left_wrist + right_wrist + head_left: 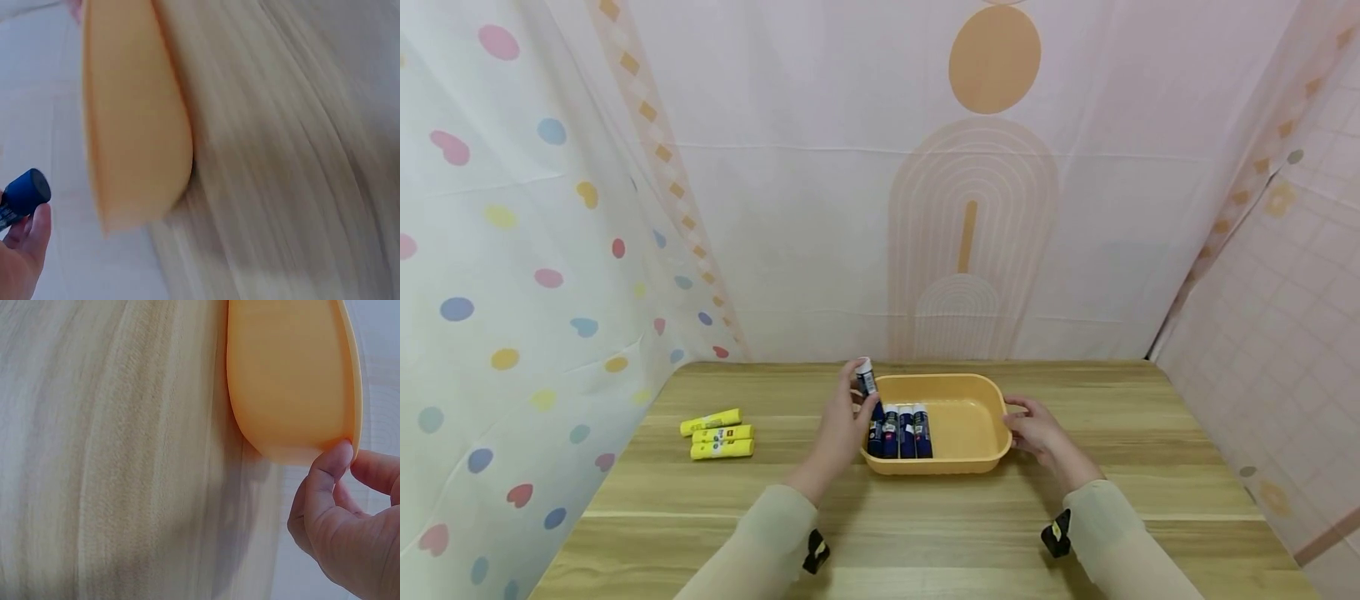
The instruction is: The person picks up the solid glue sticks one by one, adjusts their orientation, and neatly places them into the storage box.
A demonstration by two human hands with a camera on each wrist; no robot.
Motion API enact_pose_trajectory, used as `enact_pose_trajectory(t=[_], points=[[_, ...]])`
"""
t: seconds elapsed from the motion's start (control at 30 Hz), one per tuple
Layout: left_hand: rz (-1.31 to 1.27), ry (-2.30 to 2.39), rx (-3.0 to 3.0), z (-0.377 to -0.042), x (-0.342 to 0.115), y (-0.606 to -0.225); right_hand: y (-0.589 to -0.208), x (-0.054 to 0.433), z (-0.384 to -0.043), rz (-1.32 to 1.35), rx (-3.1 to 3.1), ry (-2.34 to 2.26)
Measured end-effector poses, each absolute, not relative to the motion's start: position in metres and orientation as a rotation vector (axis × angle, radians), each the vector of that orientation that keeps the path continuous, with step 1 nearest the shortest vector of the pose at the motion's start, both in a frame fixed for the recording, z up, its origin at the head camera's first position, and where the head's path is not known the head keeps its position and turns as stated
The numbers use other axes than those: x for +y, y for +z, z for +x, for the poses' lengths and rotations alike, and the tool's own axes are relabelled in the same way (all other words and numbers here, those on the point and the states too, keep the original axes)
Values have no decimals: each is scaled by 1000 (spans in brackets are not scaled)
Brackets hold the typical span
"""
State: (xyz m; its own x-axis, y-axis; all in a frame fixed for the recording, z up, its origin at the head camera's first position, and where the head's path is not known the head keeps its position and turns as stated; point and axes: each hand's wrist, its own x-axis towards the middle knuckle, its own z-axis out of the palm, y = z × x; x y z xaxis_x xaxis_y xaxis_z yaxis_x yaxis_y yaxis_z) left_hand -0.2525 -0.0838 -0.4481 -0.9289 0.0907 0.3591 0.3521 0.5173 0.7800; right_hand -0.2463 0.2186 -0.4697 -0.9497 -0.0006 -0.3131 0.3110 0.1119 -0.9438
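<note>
Left hand (842, 421) pinches the blue tube (867, 382), right hand (1037, 432) pinches the tray (936, 467) by one end, so I'd go slow and not knock the tubes inside (907, 437).

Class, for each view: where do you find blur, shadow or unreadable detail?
Head: light fairly even, lettering on the yellow tubes too small to read; left wrist: the tabletop looks smeared, the tray soft; right wrist: a soft shadow falls on the tabletop near the tray's end, the fingers looking clearer.
</note>
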Motion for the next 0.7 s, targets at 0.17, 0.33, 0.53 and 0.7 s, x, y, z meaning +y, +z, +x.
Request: enact_pose_trajectory(t=[0.17,0.33,0.53,0.7], points=[[-410,-1164,-2472,-252,-50,-455,-470,218,-246,311,2149,-1925],[-459,-1117,-2517,-249,-26,-456,-469,215,-245,318,2140,-1931],[-415,-1140,-2726,-249,-4,-460,-469,214,-246,317,2115,-1957],[-355,-991,-2840,-253,9,-468,-469,213,-246,318,2119,-1953]])
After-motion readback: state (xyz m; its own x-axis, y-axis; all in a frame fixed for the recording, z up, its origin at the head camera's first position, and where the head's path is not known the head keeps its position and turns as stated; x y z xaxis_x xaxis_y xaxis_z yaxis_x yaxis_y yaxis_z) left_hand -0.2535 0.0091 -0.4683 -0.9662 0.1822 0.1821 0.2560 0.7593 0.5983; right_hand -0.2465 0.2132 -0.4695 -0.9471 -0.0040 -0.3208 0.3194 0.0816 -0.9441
